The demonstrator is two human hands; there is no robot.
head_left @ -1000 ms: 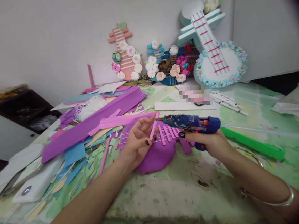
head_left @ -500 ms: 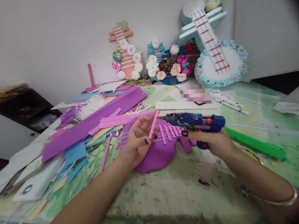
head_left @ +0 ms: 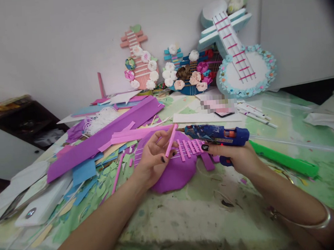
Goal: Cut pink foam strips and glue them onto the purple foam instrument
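Between thumb and fingers, my left hand [head_left: 153,156] pinches a thin pink strip [head_left: 171,140], tilted with its upper end away from me. My right hand [head_left: 238,156] grips a blue hot glue gun [head_left: 217,134]. Its nozzle points left and lies close to the strip's upper end; whether they touch I cannot tell. Beneath both hands lies a purple paper-covered instrument model [head_left: 177,175] with a rounded body. White strings cross it, and several short pink bars [head_left: 190,148] sit across the strings. My left hand hides part of the body.
Paper scraps [head_left: 108,178], a long purple sheet [head_left: 105,139] and a white string bundle [head_left: 100,120] cover the left side. A green cutter-like tool [head_left: 285,158] lies at right. Decorated instrument models, including a white one [head_left: 245,72], lean against the wall.
Both hands hold nearly the same pose. The glue gun has shifted very slightly left, its nozzle staying by the pink strip's upper end.
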